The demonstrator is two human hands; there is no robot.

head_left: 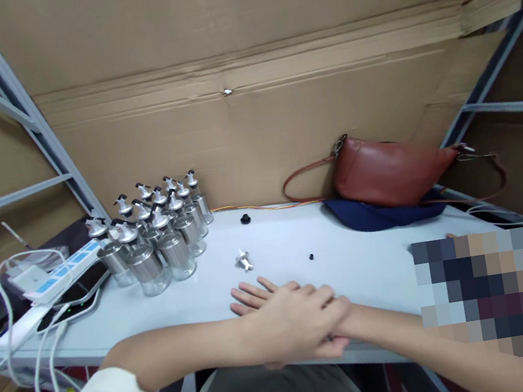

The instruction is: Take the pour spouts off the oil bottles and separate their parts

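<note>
My left hand (295,322) lies across my right hand, its fingers curled over the back of it near the wrist. From beneath, the fingers of my right hand (252,297) reach out to the left, spread and holding nothing, above the table's front edge. Just beyond those fingertips, a silver pourer spout (243,260) lies on the white table (277,233). Farther back sits a black stopper (245,219), and a tiny black cap (311,256) lies to the right. At the left stand several glass oil bottles (147,265) with steel sleeves and pourer tops.
A white power strip (66,271), a phone-like device (78,305) and white cables crowd the left end. At the back right, a brown leather bag (385,171) rests on a dark blue cap (367,216). Cardboard (243,140) walls the back; a pixelated patch covers the right.
</note>
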